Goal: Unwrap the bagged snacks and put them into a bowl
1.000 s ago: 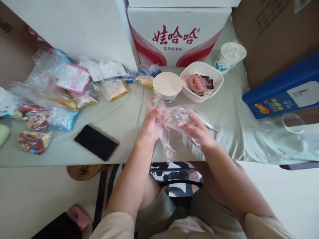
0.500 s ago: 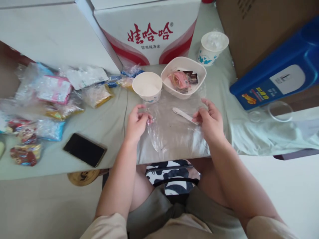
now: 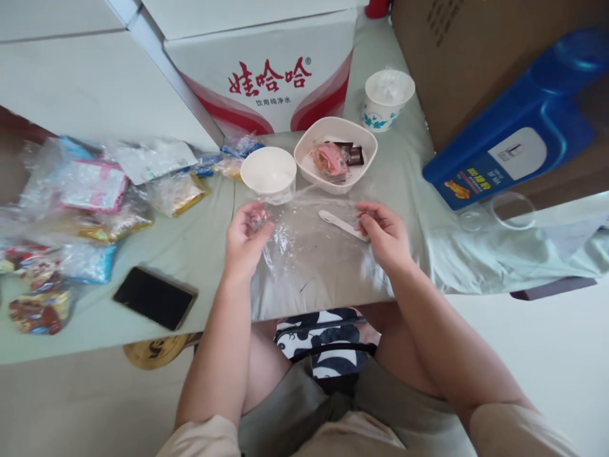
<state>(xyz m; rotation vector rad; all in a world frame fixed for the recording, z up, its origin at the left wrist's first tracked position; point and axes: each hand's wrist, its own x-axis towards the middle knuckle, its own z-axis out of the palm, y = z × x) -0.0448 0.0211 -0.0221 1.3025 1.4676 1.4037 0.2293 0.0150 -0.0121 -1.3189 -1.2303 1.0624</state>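
A thin clear plastic bag [image 3: 285,247] stretches between my two hands above the cloth. My left hand [image 3: 247,238] is closed on its left side, with crumpled film showing between thumb and fingers. My right hand [image 3: 384,236] pinches the right side. A white plastic spoon [image 3: 339,221] slants toward the right hand, its handle end at the fingers; whether it lies inside or under the film I cannot tell. Just beyond the bag stand an empty white paper bowl [image 3: 269,171] and a squarish white bowl [image 3: 304,158] holding a pink packet [image 3: 330,160] and small dark brown packets [image 3: 354,154].
Several wrapped snack packets [image 3: 95,185] lie on the left, with a black phone [image 3: 155,297] nearer me. A white-and-red carton [image 3: 271,82] stands behind. To the right are a paper cup [image 3: 380,117] with crumpled plastic, a blue bottle [image 3: 476,152] and a clear plastic cup [image 3: 516,209].
The film is now lifted and spread between both hands. My right hand has shifted along the spoon's handle side to the film's edge. The whole view has moved slightly.
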